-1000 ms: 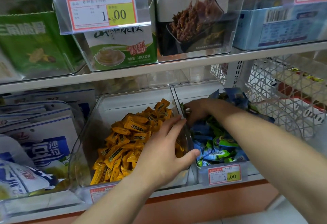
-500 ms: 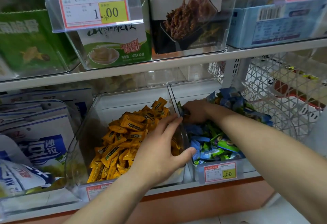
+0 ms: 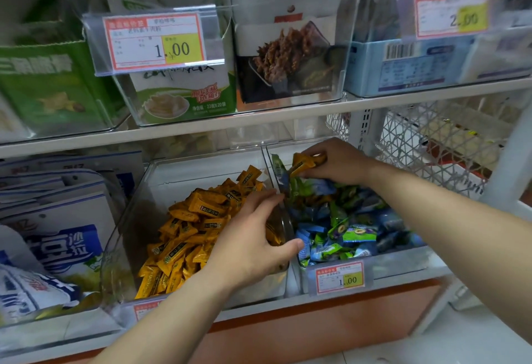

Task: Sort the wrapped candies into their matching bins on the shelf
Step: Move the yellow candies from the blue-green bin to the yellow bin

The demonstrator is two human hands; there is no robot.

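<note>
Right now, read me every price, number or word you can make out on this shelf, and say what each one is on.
"1.00": price tag on the upper clear bin.
"2.00": price tag at upper right, blurred.
"1.00": price tag on the blue and green candy bin.
"20": green and white box; the rest is unclear.
Candy wrappers and the small print on the tags: too small to read.

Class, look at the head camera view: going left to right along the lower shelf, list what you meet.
Blue-and-white snack bags → clear bin of yellow candies → left hand gripping the divider wall → bin of blue and green candies, right hand above it holding yellow candies → white wire basket.
</note>
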